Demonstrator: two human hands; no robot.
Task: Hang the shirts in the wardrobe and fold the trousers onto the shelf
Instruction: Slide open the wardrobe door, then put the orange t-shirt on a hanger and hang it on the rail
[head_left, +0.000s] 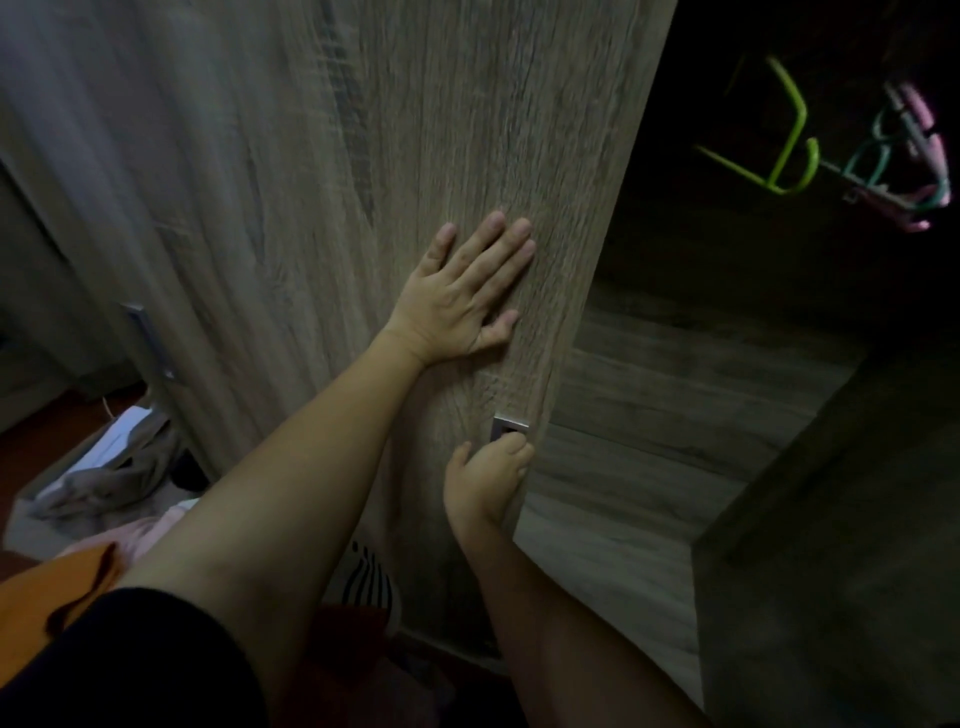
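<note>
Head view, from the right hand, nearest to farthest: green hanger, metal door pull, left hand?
1. Metal door pull, touched by the right hand.
2. Left hand, flat on the door, above.
3. Green hanger, upper right, inside the wardrobe.

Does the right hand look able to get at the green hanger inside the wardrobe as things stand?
Probably yes: the door is aside and nothing shows between the right hand and the green hanger, though its fingers hook the door handle and must let go first.
</note>
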